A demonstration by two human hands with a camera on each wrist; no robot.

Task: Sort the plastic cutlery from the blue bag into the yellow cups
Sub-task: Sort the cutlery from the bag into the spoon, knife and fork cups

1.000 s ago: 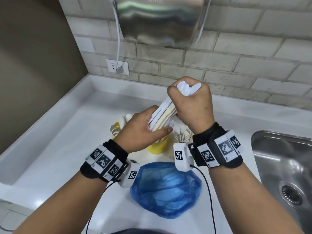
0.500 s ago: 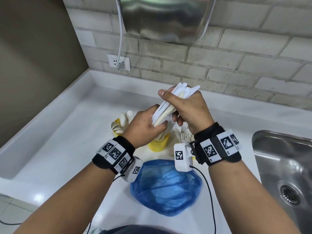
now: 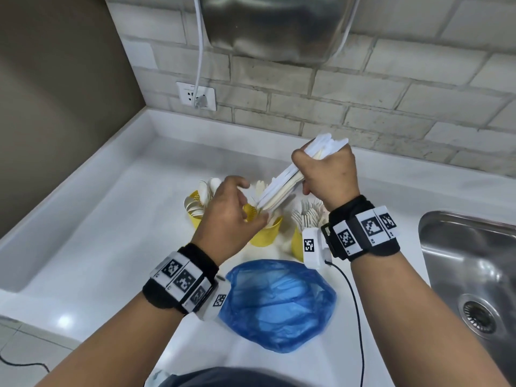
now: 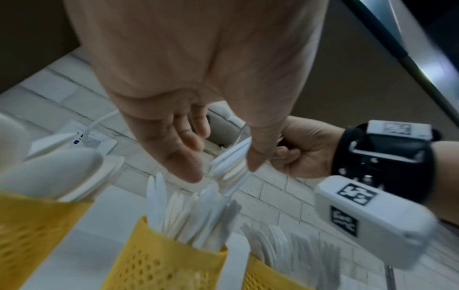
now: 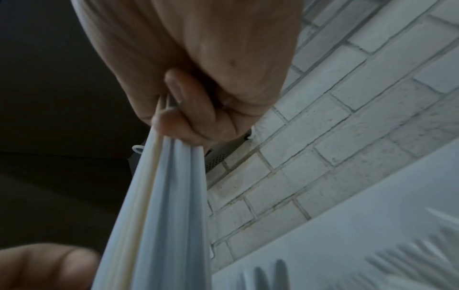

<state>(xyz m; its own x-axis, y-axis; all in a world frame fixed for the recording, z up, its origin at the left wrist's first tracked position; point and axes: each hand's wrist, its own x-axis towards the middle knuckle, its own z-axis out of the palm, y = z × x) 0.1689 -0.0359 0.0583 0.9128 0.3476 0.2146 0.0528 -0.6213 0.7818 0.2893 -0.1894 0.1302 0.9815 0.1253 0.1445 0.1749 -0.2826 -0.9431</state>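
The right hand (image 3: 326, 174) is raised above the counter (image 3: 111, 233), fist closed, with the fingers curled round a bundle of white plastic knives (image 3: 282, 188). The bundle is held slanted, its upper ends jutting past the knuckles toward the brick wall (image 3: 363, 107) and its lower ends pointing down at the middle yellow cup (image 3: 266, 233). The left hand (image 3: 229, 216) is held lower, just beside those lower ends, its fingers loosely spread and nothing gripped; whether a fingertip touches the knives cannot be told. Spoons are stood in the left yellow cup (image 3: 195, 213), and forks in the right yellow cup (image 3: 297, 247). The blue bag (image 3: 276, 300) is lying crumpled on the counter, near the cups, between the forearms.
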